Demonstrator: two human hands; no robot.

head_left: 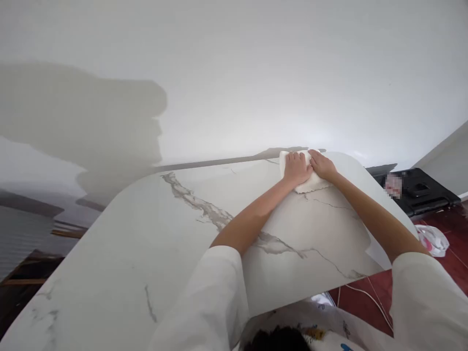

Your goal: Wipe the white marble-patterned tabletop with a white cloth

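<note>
Bottom of frame: two white sleeves (215, 297), with patterned fabric (314, 324) between them. Lower right: a thin white cable (369, 295) lies on the red floor (369, 287); a crumpled plastic bag (434, 240) sits beside the table's right edge. The marble table (146, 243), white with grey veins, fills the centre; its surface is bare between the sleeves and the hands. Far edge, right of centre: the white cloth (311, 184) lies flat on the tabletop, close to the wall (234, 73). Left hand (297, 168) and right hand (322, 165) lie side by side on it, palms down, fingers extended, not clasping. Black equipment (420, 192) stands beyond, right. A shadow (91, 117) marks the wall, upper left.
</note>
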